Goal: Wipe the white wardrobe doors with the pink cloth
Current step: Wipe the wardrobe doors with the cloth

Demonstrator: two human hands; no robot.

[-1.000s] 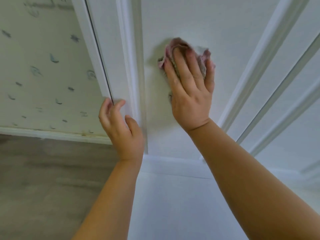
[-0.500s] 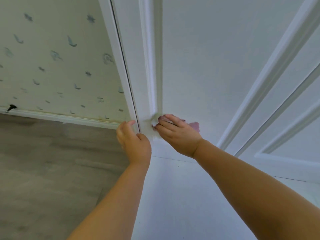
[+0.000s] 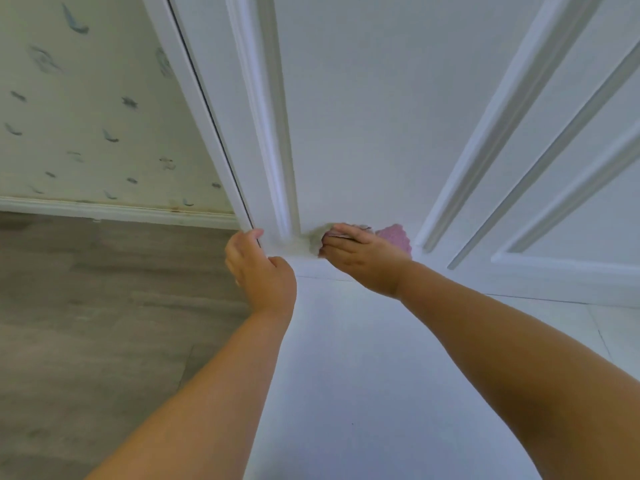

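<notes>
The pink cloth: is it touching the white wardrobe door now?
Touching. The head view shows the right hand pressing the pink cloth flat against the white wardrobe door, near its bottom.

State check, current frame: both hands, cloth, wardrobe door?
left hand: fingers curled round the door's left edge, gripping it
right hand: pressing the pink cloth against the door's lower panel
pink cloth: bunched under the right hand, partly hidden
wardrobe door: held at its edge; open or closed unclear

Home bedroom; wardrobe doors [image 3: 363, 116]; patterned wallpaper [image 3: 86, 116].
</notes>
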